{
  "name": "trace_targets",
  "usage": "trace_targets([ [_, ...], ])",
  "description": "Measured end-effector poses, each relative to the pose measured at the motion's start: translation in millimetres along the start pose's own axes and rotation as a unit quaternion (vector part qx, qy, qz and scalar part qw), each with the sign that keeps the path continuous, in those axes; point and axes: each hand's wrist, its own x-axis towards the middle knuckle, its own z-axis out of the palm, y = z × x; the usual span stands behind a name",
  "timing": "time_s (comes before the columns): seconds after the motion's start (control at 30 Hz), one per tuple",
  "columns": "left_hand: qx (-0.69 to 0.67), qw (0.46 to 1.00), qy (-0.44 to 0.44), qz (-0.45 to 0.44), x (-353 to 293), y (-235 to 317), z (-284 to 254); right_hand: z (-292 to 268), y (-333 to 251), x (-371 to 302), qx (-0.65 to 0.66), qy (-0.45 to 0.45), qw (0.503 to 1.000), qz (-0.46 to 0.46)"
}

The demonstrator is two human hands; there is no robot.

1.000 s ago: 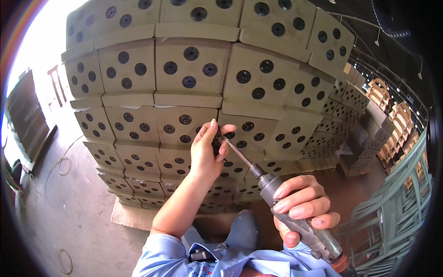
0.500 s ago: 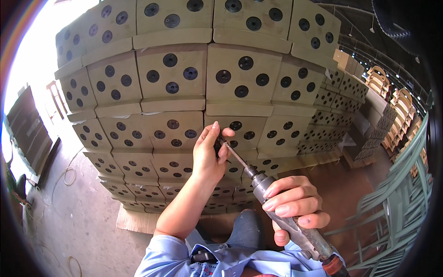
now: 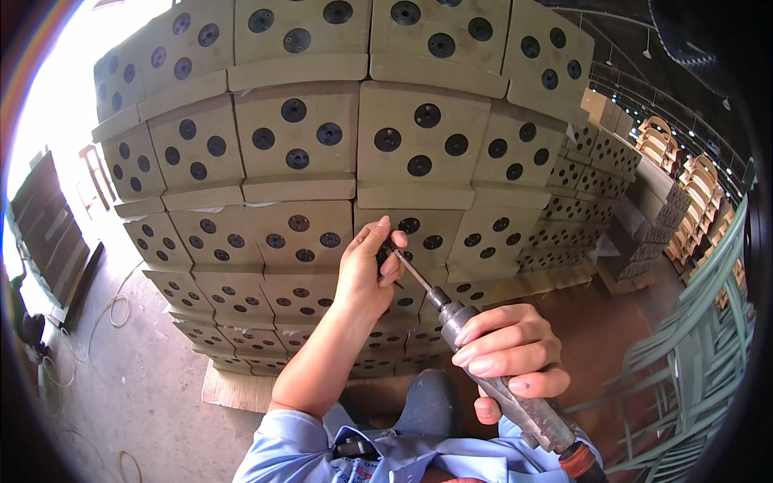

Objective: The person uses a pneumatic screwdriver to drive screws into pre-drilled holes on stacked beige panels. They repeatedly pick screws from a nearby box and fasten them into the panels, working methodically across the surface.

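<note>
My right hand (image 3: 506,348) grips a grey metal air screwdriver (image 3: 515,390), whose thin bit (image 3: 412,270) points up and left. My left hand (image 3: 369,268) pinches the bit's tip against a black round fitting on a tan wooden panel (image 3: 419,233). That panel belongs to a tall stack of wooden panels (image 3: 322,161), each with three black round fittings. Whether a screw sits under my fingers is hidden.
The stack rests on a wooden pallet (image 3: 233,390) on a concrete floor. Cables (image 3: 105,310) lie on the floor at left beside dark boards (image 3: 44,233). More stacked panels (image 3: 596,169) run off to the right. Green metal frames (image 3: 700,338) stand at the right edge.
The view has tilted upward, so the stack sits lower in the picture. Both hands and the screwdriver keep the same hold at the fitting.
</note>
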Motion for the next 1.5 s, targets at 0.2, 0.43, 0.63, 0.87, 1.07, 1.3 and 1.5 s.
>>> trace_targets([
  [0.2,0.029,0.999,-0.012,-0.035,4,7,-2,-7,0,11,0.032,-0.092,0.995,0.026],
  [0.43,0.037,0.999,0.002,-0.026,3,7,-1,-2,0,9,0.009,-0.102,0.994,0.027],
  [0.63,-0.022,0.991,-0.127,-0.036,13,9,-3,6,6,13,-0.064,-0.073,0.995,-0.025],
  [0.87,-0.048,0.99,-0.133,0.009,26,31,41,12,27,48,-0.136,-0.107,0.985,-0.012],
  [1.07,-0.027,0.99,-0.137,0.032,39,43,62,16,45,67,-0.177,-0.104,0.978,-0.026],
  [1.3,0.003,0.989,-0.142,0.028,59,46,58,22,76,70,-0.191,-0.087,0.976,-0.05],
  [1.5,0.01,0.993,-0.098,0.064,34,31,37,24,85,66,-0.165,-0.051,0.983,-0.057],
])
